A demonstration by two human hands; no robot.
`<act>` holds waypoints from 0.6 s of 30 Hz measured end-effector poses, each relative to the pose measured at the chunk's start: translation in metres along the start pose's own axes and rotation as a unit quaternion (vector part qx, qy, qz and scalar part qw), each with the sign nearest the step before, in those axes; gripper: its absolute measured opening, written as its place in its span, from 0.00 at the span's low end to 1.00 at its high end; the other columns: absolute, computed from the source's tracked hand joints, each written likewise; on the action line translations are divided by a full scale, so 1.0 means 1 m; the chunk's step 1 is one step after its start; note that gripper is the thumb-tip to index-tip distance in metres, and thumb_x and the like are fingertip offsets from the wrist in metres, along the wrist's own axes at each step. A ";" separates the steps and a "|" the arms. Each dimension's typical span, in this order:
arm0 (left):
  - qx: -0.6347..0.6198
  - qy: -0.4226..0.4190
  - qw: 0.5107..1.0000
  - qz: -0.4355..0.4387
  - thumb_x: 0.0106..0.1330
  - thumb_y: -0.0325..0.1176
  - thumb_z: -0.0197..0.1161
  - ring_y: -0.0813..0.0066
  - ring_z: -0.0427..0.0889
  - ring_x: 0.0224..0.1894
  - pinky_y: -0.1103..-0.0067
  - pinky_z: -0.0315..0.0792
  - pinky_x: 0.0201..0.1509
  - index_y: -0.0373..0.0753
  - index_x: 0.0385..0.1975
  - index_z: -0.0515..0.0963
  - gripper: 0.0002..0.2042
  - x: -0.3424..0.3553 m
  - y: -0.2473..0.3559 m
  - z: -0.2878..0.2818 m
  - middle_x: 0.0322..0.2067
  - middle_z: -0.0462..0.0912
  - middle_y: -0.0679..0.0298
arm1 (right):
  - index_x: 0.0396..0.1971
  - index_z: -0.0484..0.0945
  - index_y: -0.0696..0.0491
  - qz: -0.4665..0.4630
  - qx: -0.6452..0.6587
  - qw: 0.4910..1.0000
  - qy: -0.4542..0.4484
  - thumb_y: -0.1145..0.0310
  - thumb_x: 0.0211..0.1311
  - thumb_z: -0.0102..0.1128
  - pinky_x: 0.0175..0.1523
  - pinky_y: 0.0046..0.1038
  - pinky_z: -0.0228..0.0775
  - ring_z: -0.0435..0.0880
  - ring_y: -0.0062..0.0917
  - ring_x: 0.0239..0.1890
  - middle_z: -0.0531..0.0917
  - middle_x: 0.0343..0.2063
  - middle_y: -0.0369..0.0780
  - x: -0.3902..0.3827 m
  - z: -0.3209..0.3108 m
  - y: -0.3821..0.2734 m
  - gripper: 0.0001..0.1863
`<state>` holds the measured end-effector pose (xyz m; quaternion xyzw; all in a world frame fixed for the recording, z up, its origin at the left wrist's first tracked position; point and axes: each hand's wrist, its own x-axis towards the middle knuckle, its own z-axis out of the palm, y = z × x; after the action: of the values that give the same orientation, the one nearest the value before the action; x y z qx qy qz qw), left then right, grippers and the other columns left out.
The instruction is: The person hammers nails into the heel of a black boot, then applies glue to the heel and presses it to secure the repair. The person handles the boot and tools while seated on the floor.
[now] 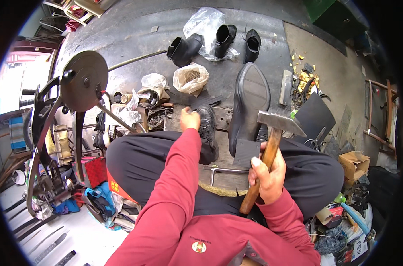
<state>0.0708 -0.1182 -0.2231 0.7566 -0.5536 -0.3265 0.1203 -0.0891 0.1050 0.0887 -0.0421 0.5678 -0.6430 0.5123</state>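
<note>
At the far left stood a treadle stitching machine (59,133) with its dark flywheel (84,80), tools and rags heaped about its foot. Right of it, the left hand (189,119) reached forward over the knee, its grip curled loosely by the person's own black shoe (208,131); whether it pinched anything could not be told. Behind it lay plastic bags (190,77) and small tubs of scraps on the floor (130,31), and farther back three black boots (223,40).

In the middle, the upturned black shoe (251,99) sat sole-up, seemingly on a stand between the knees, a dark ribbed heel patch (246,153) at its near end. The right hand (266,175) held a clenched grip around the wooden handle of a hammer (272,137), its steel head raised just beside the sole.

Judging by this, the hammering of the sole or heel patch was in hand; the next blow would call for the left hand to steady the shoe, clear of the hammer's head. To the right lay a black rubber sheet (314,115), scissors (316,142), yellow scraps (305,77) and a cardboard box (354,164), none blocking the swing.
</note>
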 end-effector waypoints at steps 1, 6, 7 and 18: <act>0.008 0.034 0.999 -0.017 0.62 0.34 0.66 0.48 0.88 0.52 0.65 0.79 0.59 0.39 0.63 0.79 0.26 0.012 -0.013 0.004 0.47 0.89 0.45 | 0.58 0.65 0.58 0.010 -0.006 1.000 0.002 0.76 0.68 0.64 0.25 0.19 0.67 0.73 0.13 0.20 0.74 0.31 0.35 0.000 -0.001 0.000 0.23; -0.051 0.044 0.978 -0.196 0.62 0.31 0.60 0.44 0.85 0.56 0.65 0.77 0.63 0.42 0.78 0.61 0.38 0.049 -0.055 0.021 0.58 0.83 0.40 | 0.58 0.66 0.58 0.038 -0.042 0.998 0.012 0.71 0.62 0.71 0.41 0.21 0.70 0.74 0.13 0.34 0.77 0.35 0.34 -0.001 -0.007 0.005 0.29; -0.048 0.047 0.974 -0.217 0.62 0.31 0.59 0.43 0.84 0.58 0.65 0.76 0.64 0.42 0.79 0.58 0.40 0.049 -0.058 0.024 0.60 0.81 0.39 | 0.59 0.66 0.58 0.038 -0.022 0.999 0.012 0.70 0.61 0.72 0.43 0.21 0.70 0.74 0.13 0.36 0.77 0.36 0.33 -0.002 -0.009 0.007 0.30; 0.026 0.077 0.978 -0.190 0.61 0.35 0.58 0.40 0.84 0.59 0.56 0.74 0.65 0.44 0.82 0.51 0.45 0.052 -0.028 0.014 0.59 0.82 0.38 | 0.58 0.65 0.58 0.055 -0.036 0.998 -0.003 0.65 0.57 0.75 0.39 0.19 0.61 0.68 0.13 0.35 0.72 0.39 0.35 -0.001 -0.011 0.005 0.34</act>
<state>0.0927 -0.1535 -0.2677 0.8737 -0.3974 -0.2692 0.0789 -0.0922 0.1142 0.0813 -0.0309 0.5909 -0.5923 0.5468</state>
